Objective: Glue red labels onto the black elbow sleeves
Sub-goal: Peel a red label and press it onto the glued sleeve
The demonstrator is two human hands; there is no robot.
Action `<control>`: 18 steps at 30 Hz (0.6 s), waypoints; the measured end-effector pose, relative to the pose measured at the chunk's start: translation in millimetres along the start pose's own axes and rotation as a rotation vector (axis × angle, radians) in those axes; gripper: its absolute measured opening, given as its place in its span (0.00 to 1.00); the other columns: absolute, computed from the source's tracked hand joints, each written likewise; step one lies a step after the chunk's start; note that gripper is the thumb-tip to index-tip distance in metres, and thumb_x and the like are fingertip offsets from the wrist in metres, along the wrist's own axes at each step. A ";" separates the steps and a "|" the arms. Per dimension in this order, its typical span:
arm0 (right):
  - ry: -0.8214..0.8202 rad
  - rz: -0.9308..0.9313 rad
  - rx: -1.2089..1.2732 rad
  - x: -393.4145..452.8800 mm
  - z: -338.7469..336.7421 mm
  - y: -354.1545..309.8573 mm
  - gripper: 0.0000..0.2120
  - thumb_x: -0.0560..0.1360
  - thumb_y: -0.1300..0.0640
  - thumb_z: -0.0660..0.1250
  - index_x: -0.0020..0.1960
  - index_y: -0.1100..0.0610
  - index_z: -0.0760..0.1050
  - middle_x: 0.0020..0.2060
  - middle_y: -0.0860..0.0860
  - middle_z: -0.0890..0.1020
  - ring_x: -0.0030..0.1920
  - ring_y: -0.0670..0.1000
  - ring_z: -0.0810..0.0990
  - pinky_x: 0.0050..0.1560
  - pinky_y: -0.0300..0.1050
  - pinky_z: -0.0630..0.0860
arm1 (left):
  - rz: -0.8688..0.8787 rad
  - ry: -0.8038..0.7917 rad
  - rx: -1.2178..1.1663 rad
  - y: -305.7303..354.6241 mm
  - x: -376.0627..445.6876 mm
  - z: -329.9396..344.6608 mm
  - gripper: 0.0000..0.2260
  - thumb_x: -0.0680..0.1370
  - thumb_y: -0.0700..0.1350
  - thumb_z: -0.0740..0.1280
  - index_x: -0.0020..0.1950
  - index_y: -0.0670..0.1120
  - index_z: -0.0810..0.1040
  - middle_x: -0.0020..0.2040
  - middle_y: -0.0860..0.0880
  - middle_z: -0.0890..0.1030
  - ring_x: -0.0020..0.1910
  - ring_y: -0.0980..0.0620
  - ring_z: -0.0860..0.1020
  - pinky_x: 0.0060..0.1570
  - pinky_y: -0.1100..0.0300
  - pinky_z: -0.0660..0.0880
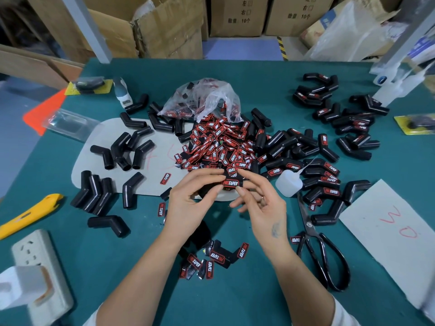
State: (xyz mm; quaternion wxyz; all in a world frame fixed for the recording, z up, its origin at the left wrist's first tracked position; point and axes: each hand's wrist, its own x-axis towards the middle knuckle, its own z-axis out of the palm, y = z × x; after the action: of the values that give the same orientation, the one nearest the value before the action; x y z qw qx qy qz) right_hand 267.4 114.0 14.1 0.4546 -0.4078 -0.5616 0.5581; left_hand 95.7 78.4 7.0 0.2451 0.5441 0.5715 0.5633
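1. Both my hands are together at table centre. Left hand (188,203) and right hand (261,203) meet on one sleeve (231,178), held just on my side of the label pile (216,147).
2. Left fingers curl round the sleeve from 9 o'clock; right thumb and forefinger pinch it from 3 o'clock. A label (231,183) sits on the sleeve's top face between the fingertips.
3. Step, as I judge it: pressing the label down onto the sleeve. Whether glue is under it, I cannot tell.
4. Glue bottle (288,183) lies at 3 o'clock, just beside the right hand, nozzle pointing away.
5. Bare sleeves (122,149) lie at 10 o'clock; labelled sleeves (324,180) at 3 o'clock, more at 1 o'clock.
6. Next move, I reckon: hold pressure evenly, check the label is square, then drop the sleeve on the 3 o'clock heap.
7. After that: a bare sleeve from 10 o'clock, a fresh label, the bottle.
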 end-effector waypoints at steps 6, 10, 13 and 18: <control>0.066 0.047 0.079 4.5 0.1 -1.6 0.15 0.80 0.63 0.71 0.61 0.46 0.81 0.47 0.52 0.86 0.43 0.50 0.87 0.39 0.39 0.80 | -0.038 -0.046 -0.016 1.2 -1.6 0.2 0.15 0.78 0.43 0.72 0.64 0.55 0.82 0.62 0.54 0.82 0.65 0.45 0.80 0.68 0.48 0.75; 0.069 0.071 0.155 5.5 0.2 -3.8 0.14 0.78 0.59 0.72 0.58 0.43 0.83 0.46 0.55 0.87 0.46 0.51 0.88 0.39 0.39 0.81 | -0.003 -0.050 -0.036 5.6 -1.5 1.3 0.14 0.78 0.41 0.72 0.61 0.55 0.80 0.62 0.54 0.82 0.65 0.45 0.80 0.68 0.49 0.75; 0.064 0.088 0.179 6.4 -0.4 -3.7 0.13 0.78 0.58 0.73 0.58 0.42 0.83 0.46 0.55 0.87 0.48 0.53 0.88 0.38 0.39 0.81 | 0.017 -0.058 -0.008 6.9 -0.4 1.6 0.14 0.77 0.37 0.72 0.60 0.51 0.80 0.61 0.54 0.82 0.65 0.48 0.80 0.68 0.55 0.74; 0.043 0.066 0.187 6.1 1.5 -2.1 0.13 0.77 0.60 0.72 0.58 0.45 0.82 0.45 0.53 0.87 0.47 0.50 0.88 0.39 0.38 0.80 | 0.008 -0.050 -0.009 11.1 -0.2 1.5 0.12 0.78 0.42 0.72 0.60 0.52 0.80 0.60 0.54 0.83 0.64 0.49 0.80 0.67 0.60 0.73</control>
State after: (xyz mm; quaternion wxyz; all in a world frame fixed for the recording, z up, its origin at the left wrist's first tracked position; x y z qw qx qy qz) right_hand 264.5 119.4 16.6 0.4841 -0.3937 -0.4836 0.6138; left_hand 100.9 76.3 16.7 0.2594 0.5594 0.5605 0.5528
